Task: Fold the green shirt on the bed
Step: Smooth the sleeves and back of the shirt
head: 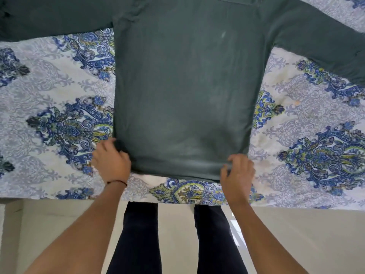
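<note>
While soft green shirt [183, 91] lies flat, hands pinch its hem corners.

One green shirt [183, 91], one bed [49, 91], two hands: left hand [111, 162], right hand [237, 177].

Shirt [183, 91] lies flat on the bed [49, 91], hem toward the person at the near edge, collar end at the far side, one sleeve out left and the other out right and angled nearer. Left hand [111, 161] is on the hem's left corner and right hand [237, 175] on its right corner, both pinching fabric, with a wristband [116, 182] on the left wrist just behind the hand. Person's legs [138, 234] stand on the floor [296, 234] right against the bed's near edge, between the two forearms.
</note>
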